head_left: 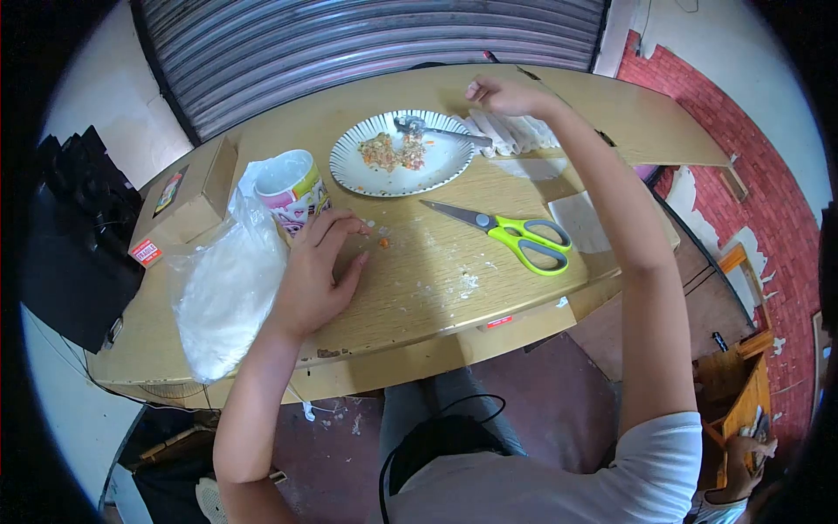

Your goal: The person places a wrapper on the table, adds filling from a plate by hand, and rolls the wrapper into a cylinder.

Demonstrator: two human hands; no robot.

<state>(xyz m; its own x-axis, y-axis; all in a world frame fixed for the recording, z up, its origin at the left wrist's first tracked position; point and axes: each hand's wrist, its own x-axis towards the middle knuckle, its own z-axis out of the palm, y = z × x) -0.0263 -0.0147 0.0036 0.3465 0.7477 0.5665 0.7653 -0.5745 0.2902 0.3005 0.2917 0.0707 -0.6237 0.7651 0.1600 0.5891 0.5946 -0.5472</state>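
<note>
My left hand [323, 266] rests on the table with its thumb and fingers apart, close to a printed mug [294, 203] and a plastic bag of white powder [229, 293]. My right hand [508, 96] hovers at the back, fingers curled, over a row of whitish rolls [502, 135]; whatever its palm may hold is hidden. Left of the rolls lies a fluted paper plate [367, 182] with a chopped, orange-flecked filling [384, 155] on it. A metal spoon [445, 133], its bowl coated in white, lies across the plate's rim. Green-handled scissors [511, 229] lie partly open in front.
White sheets [580, 221] lie near the table's right side. A cardboard box [188, 196] and a black bag [74, 236] stand at the left. Crumbs dot the wooden tabletop [393, 297]. Behind is a metal shutter [367, 52]. Another person's hand [749, 454] shows at lower right.
</note>
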